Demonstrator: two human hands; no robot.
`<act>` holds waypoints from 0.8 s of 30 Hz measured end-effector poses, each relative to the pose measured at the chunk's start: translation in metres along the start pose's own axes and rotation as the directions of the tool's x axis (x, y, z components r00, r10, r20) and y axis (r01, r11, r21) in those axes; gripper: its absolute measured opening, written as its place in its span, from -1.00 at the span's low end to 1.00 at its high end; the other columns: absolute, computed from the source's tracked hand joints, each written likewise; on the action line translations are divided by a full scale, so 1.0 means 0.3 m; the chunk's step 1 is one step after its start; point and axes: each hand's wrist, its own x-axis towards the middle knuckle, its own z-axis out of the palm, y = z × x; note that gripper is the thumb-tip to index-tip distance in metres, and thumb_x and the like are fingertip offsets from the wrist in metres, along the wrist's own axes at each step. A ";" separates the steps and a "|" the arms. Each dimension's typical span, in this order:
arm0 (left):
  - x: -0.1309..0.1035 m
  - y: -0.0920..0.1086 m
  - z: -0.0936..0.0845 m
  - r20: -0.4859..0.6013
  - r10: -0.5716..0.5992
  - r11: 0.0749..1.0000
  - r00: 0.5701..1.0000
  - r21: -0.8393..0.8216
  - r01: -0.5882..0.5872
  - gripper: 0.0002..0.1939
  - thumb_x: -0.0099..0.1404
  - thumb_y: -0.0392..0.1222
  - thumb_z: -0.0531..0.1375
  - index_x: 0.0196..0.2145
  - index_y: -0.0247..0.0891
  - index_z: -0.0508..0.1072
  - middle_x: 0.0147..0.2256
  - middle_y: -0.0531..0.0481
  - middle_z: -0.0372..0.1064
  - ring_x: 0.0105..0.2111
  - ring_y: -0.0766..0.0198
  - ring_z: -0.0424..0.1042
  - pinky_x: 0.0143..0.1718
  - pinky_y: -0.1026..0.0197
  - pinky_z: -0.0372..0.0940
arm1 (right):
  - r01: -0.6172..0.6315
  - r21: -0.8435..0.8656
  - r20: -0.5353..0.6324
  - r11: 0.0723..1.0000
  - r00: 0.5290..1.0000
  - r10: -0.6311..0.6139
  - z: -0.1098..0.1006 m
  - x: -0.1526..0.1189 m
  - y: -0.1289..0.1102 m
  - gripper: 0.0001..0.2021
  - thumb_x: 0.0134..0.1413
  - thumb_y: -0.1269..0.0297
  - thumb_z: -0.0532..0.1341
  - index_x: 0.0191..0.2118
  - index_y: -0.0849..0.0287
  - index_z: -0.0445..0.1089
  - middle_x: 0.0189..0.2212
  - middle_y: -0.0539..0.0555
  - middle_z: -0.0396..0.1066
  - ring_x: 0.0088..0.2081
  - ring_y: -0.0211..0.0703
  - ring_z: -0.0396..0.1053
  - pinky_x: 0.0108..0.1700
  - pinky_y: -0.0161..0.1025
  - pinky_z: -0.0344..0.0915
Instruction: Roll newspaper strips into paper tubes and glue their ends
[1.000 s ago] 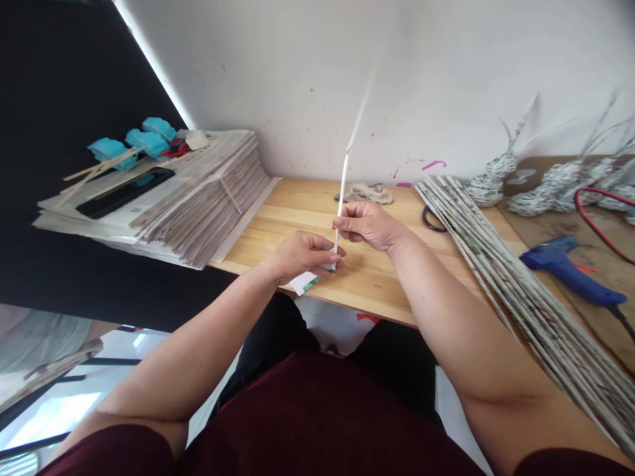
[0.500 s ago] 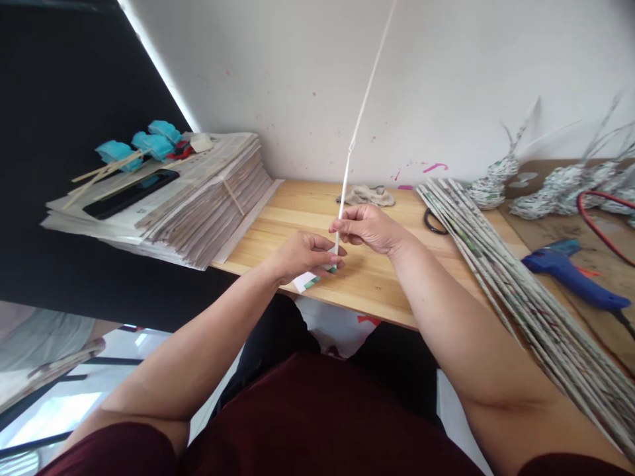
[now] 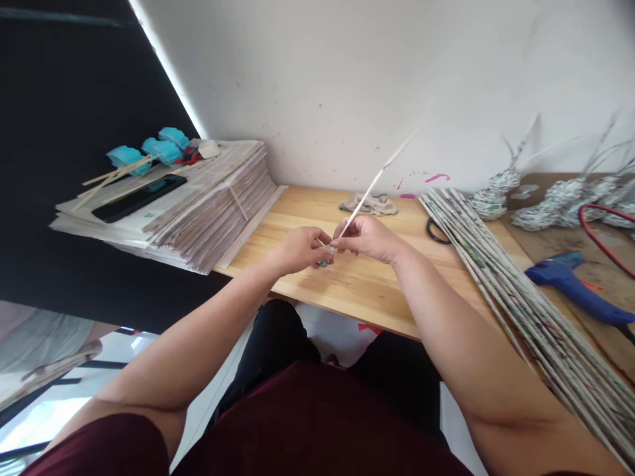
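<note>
The long, thin white paper tube [image 3: 368, 193], upright a moment ago, is now tilted rightward above the pale wooden table [image 3: 377, 297], pinched by the right hand [image 3: 370, 239] and left hand [image 3: 303, 251], suggesting continued rolling.

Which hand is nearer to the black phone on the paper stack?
Left. The left hand is to the right of the phone, and the right hand is farther off that way.
</note>
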 end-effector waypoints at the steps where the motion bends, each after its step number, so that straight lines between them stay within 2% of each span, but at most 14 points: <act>1: 0.009 0.001 -0.005 -0.018 0.021 0.999 1.000 0.030 -0.020 -0.74 0.02 -0.31 0.36 -0.27 -0.31 0.50 -0.49 -0.10 0.54 -0.51 0.21 0.51 -0.49 0.25 0.36 | -0.004 0.006 -0.020 1.000 1.000 0.004 0.003 0.003 0.005 -0.72 -0.11 0.16 0.45 -0.34 0.21 0.43 -0.48 0.07 0.50 -0.38 -0.22 0.47 -0.52 -0.41 0.26; 4: 0.041 0.002 -0.026 -0.052 0.069 0.994 0.996 0.087 -0.064 -0.69 -0.02 -0.34 0.36 -0.25 -0.26 0.51 -0.53 -0.02 0.52 -0.58 0.27 0.46 -0.56 0.32 0.29 | 0.000 0.066 -0.080 0.998 0.997 0.005 0.010 0.011 0.016 -0.73 -0.09 0.18 0.44 -0.36 0.21 0.41 -0.49 0.11 0.51 -0.39 -0.16 0.51 -0.54 -0.39 0.30; 6: 0.064 -0.002 -0.053 -0.064 0.094 0.991 0.993 0.103 -0.087 -0.73 -0.04 -0.35 0.38 -0.31 -0.23 0.55 -0.56 0.02 0.49 -0.61 0.31 0.41 -0.61 0.36 0.23 | 0.009 0.110 -0.157 0.994 0.987 0.008 0.015 0.016 0.017 -0.73 -0.12 0.21 0.45 -0.38 0.21 0.38 -0.53 0.10 0.50 -0.44 -0.17 0.50 -0.55 -0.38 0.32; 9: 0.103 -0.025 -0.118 -0.132 0.115 0.990 0.984 0.096 -0.103 -0.82 -0.05 -0.32 0.40 -0.40 -0.23 0.57 -0.56 0.00 0.48 -0.62 0.34 0.38 -0.65 0.38 0.19 | 0.028 0.171 -0.320 0.985 0.947 0.028 0.016 0.024 0.015 -0.73 -0.15 0.27 0.45 -0.39 0.20 0.36 -0.56 0.06 0.48 -0.51 -0.23 0.47 -0.55 -0.37 0.35; 11: 0.128 -0.051 -0.166 -0.232 0.099 0.993 0.968 0.090 -0.080 -0.84 0.00 -0.29 0.39 -0.38 -0.24 0.58 -0.52 -0.02 0.49 -0.60 0.34 0.39 -0.63 0.37 0.21 | 0.053 0.209 -0.419 0.976 0.907 0.040 0.011 0.031 0.017 -0.74 -0.16 0.28 0.44 -0.40 0.20 0.35 -0.57 0.04 0.48 -0.51 -0.24 0.47 -0.55 -0.38 0.35; 13: 0.151 -0.082 -0.200 -0.404 0.063 0.998 0.912 -0.004 -0.070 -0.84 0.05 -0.29 0.37 -0.33 -0.24 0.57 -0.50 -0.03 0.51 -0.55 0.33 0.42 -0.58 0.37 0.25 | 0.096 0.247 -0.508 0.964 0.860 0.045 0.003 0.039 0.021 -0.72 -0.18 0.26 0.44 -0.40 0.19 0.34 -0.56 0.03 0.48 -0.50 -0.24 0.48 -0.55 -0.39 0.34; 15: 0.167 -0.110 -0.199 -0.541 -0.002 0.971 0.841 -0.203 -0.128 -0.83 0.15 -0.23 0.33 -0.25 -0.23 0.55 -0.42 -0.03 0.52 -0.51 0.36 0.44 -0.54 0.38 0.28 | 0.154 0.276 -0.591 0.949 0.805 0.041 -0.004 0.045 0.024 -0.70 -0.19 0.22 0.44 -0.39 0.18 0.33 -0.54 0.02 0.49 -0.47 -0.24 0.49 -0.54 -0.40 0.34; 16: 0.171 -0.120 -0.184 -0.531 -0.070 0.936 0.844 -0.329 -0.129 -0.86 0.20 -0.18 0.30 -0.27 -0.26 0.55 -0.42 -0.04 0.52 -0.53 0.39 0.42 -0.54 0.39 0.27 | 0.183 0.284 -0.627 0.941 0.778 0.038 -0.005 0.048 0.025 -0.69 -0.19 0.21 0.44 -0.38 0.18 0.33 -0.52 0.02 0.50 -0.47 -0.24 0.49 -0.54 -0.40 0.34; 18: 0.174 -0.126 -0.127 -0.300 -0.204 0.854 0.932 -0.520 0.019 -0.78 0.26 -0.09 0.27 -0.36 -0.34 0.55 -0.47 -0.08 0.48 -0.58 0.40 0.40 -0.60 0.39 0.22 | 0.232 0.284 -0.684 0.930 0.729 0.027 -0.003 0.051 0.024 -0.68 -0.19 0.19 0.45 -0.37 0.18 0.33 -0.50 0.02 0.51 -0.47 -0.25 0.49 -0.53 -0.40 0.34; 19: 0.173 -0.122 -0.089 -0.167 -0.208 0.817 0.964 -0.571 0.078 -0.78 0.26 -0.12 0.28 -0.35 -0.37 0.56 -0.46 -0.10 0.49 -0.55 0.39 0.42 -0.57 0.38 0.25 | 0.249 0.282 -0.702 0.926 0.711 0.022 0.000 0.052 0.022 -0.67 -0.19 0.19 0.45 -0.37 0.18 0.33 -0.50 0.02 0.51 -0.47 -0.25 0.49 -0.53 -0.40 0.34; 21: 0.176 -0.101 -0.010 0.001 -0.142 0.728 0.990 -0.677 0.105 -0.82 0.16 -0.29 0.35 -0.24 -0.36 0.58 -0.34 -0.10 0.53 -0.45 0.41 0.47 -0.46 0.40 0.31 | 0.275 0.279 -0.725 0.920 0.689 0.014 0.011 0.052 0.018 -0.67 -0.19 0.19 0.45 -0.37 0.17 0.33 -0.50 0.01 0.50 -0.46 -0.25 0.49 -0.50 -0.38 0.36; 22: 0.181 -0.086 0.027 0.044 -0.101 0.673 0.994 -0.733 0.101 -0.76 0.11 -0.34 0.38 -0.20 -0.33 0.58 -0.29 -0.08 0.54 -0.40 0.41 0.48 -0.41 0.40 0.33 | 0.283 0.278 -0.731 0.918 0.683 0.011 0.018 0.051 0.017 -0.67 -0.18 0.19 0.46 -0.38 0.17 0.32 -0.51 0.01 0.50 -0.46 -0.25 0.49 -0.48 -0.37 0.38; 24: 0.204 -0.053 0.083 0.069 -0.037 0.568 0.997 -0.819 0.078 -0.74 0.11 -0.27 0.40 -0.20 -0.28 0.57 -0.26 -0.04 0.53 -0.35 0.42 0.49 -0.36 0.41 0.34 | 0.297 0.281 -0.742 0.913 0.671 0.011 0.029 0.051 0.016 -0.68 -0.18 0.19 0.46 -0.39 0.16 0.32 -0.50 0.01 0.50 -0.45 -0.23 0.50 -0.44 -0.34 0.41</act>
